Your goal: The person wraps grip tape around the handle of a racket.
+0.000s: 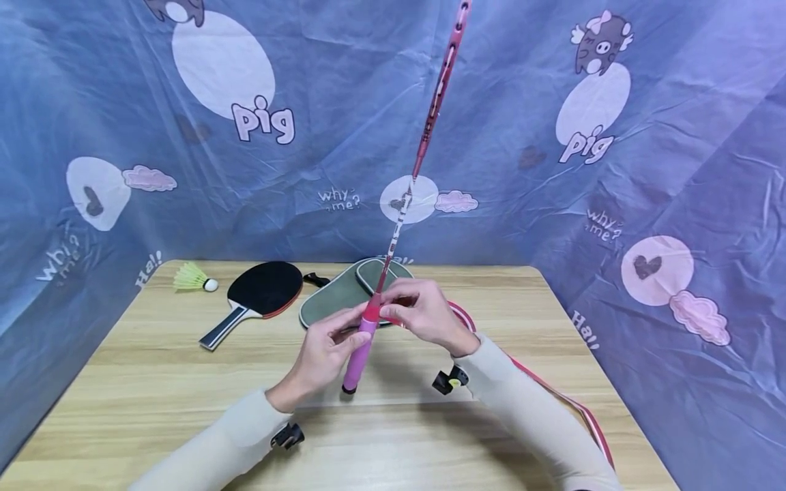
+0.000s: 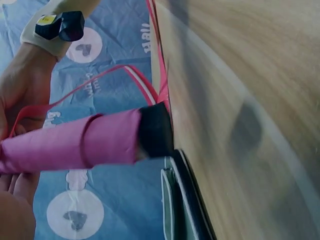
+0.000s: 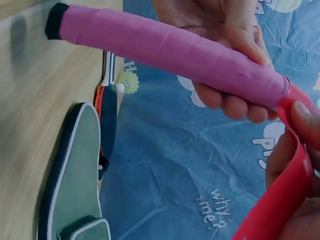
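Note:
A badminton racket (image 1: 399,225) stands tilted over the table, its frame seen edge-on and its pink-purple handle (image 1: 358,361) pointing down. My left hand (image 1: 325,348) grips the upper handle between thumb and fingers. At the handle's top, a red grip tape (image 3: 280,195) lies round the cone. My right hand (image 1: 424,314) pinches that tape close to the racket. In the left wrist view the handle's black end cap (image 2: 155,130) is nearest the camera. The tape's long tail trails under the right forearm to the table's right side.
A green zippered paddle case (image 1: 334,293) lies behind the hands. Left of it are a black table tennis paddle (image 1: 267,290) and a yellow shuttlecock (image 1: 193,278). A small black handle (image 1: 316,279) pokes out beside the case. Blue printed cloth (image 1: 344,102) hangs around the table (image 1: 153,382).

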The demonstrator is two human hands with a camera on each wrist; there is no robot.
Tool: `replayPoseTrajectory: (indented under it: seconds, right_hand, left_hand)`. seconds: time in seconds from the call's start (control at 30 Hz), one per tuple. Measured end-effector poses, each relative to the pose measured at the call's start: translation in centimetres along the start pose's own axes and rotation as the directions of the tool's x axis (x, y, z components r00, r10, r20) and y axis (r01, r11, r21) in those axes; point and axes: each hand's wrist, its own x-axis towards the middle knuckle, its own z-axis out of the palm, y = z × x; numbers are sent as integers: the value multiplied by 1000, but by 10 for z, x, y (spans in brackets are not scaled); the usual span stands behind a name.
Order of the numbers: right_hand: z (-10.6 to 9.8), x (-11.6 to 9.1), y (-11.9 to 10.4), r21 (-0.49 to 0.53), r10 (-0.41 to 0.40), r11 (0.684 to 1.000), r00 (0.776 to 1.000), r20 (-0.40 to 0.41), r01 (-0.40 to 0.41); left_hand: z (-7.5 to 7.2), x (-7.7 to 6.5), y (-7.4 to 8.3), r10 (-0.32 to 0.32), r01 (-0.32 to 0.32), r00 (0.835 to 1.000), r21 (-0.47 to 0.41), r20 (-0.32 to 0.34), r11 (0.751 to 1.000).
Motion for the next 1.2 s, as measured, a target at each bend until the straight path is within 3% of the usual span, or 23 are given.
replayPoseTrajectory:
  seconds: [0.13, 0.23, 0.3, 0.37, 0.43, 0.5, 0.63, 0.8, 0.9, 1.0, 1.2]
  right_hand:
    - [3, -4, 1, 29, 29, 999, 998, -55, -28]
    - [7, -6, 0, 18, 18, 1000, 995, -103, -16]
    - [11, -8, -1, -6, -3, 1000, 991, -132, 2]
    - [16, -10, -2, -30, -21, 999, 987, -156, 17]
    - [21, -13, -3, -57, -36, 998, 984, -172, 27]
    - [24, -15, -4, -73, -43, 997, 982, -183, 30]
    - [25, -16, -5, -98, -68, 994, 983, -173, 52]
    - [18, -16, -5, -93, -73, 994, 993, -97, 64]
    - [10, -15, -7, -117, -88, 990, 995, -36, 84]
    - [3, -13, -9, -150, -131, 980, 991, 3, 130]
    - [-3, -12, -10, -145, -171, 975, 985, 0, 169]
  left_hand:
    - [9, -2, -1, 47, -45, 996, 19, -75, 999]
    - [15, -4, -2, 135, -117, 983, 144, -123, 983]
    - [18, -5, -3, 206, -165, 968, 259, -141, 952]
    - [20, -5, -3, 271, -197, 950, 379, -153, 904]
    - [20, -5, -4, 313, -216, 936, 442, -159, 870]
    - [19, -5, -4, 327, -219, 931, 470, -160, 855]
    - [17, -7, -2, 305, -210, 939, 439, -158, 873]
    - [16, -11, 4, 154, -105, 979, 319, -132, 942]
    - [15, -11, 7, 55, -31, 993, 220, -102, 975]
    - [15, -9, 10, 1, 9, 998, 152, -64, 988]
    - [14, -5, 15, -40, 39, 999, 44, 33, 998]
